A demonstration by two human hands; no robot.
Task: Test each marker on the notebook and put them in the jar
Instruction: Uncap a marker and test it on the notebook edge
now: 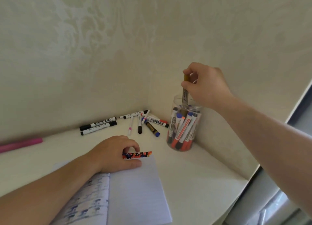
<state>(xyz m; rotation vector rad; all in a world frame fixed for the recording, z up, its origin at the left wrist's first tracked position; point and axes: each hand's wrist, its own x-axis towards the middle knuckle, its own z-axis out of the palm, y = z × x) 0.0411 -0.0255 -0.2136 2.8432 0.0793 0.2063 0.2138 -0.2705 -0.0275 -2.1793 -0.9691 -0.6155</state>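
Ten-odd loose markers (135,122) by jar (184,123), pink marker (21,145) far left

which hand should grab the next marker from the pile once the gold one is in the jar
Probably the right hand. It holds the gold marker over the jar, beside the loose markers, and would then be free. The left hand rests on the notebook, seemingly steadying it.
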